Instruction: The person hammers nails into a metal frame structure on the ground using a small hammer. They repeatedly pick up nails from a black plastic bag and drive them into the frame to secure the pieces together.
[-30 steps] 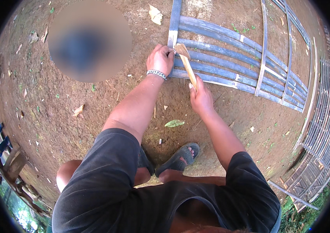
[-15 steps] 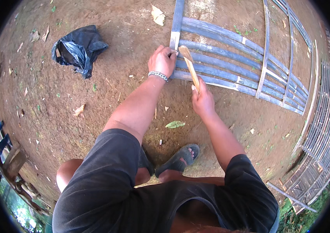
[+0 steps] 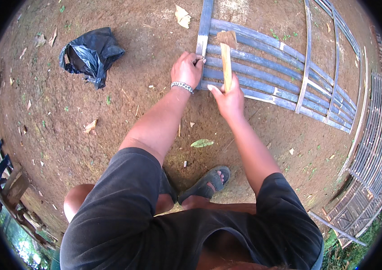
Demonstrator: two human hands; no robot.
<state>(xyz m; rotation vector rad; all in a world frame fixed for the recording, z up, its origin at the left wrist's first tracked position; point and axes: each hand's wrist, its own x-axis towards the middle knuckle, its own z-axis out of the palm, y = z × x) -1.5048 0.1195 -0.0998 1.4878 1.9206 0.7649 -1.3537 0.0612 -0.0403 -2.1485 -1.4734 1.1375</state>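
A lattice of grey-blue bamboo slats [image 3: 272, 76] lies on the bare earth in front of me. My left hand [image 3: 186, 68], with a metal bracelet at the wrist, presses on the near end of the slats where a crosswise slat [image 3: 203, 27] crosses them. My right hand [image 3: 230, 100] grips the handle of a wooden mallet [image 3: 226, 54], whose head is raised over the slats just right of the left hand.
A crumpled black plastic bag [image 3: 89, 54] lies on the ground at the left. More woven bamboo panels [image 3: 371, 148] lie at the right edge. Wooden pieces [image 3: 11, 189] sit at the lower left. My sandalled foot [image 3: 204, 182] rests below the hands.
The wooden mallet has swung upward from lying angled over the slats to standing nearly upright. My left hand stays on the slat end.
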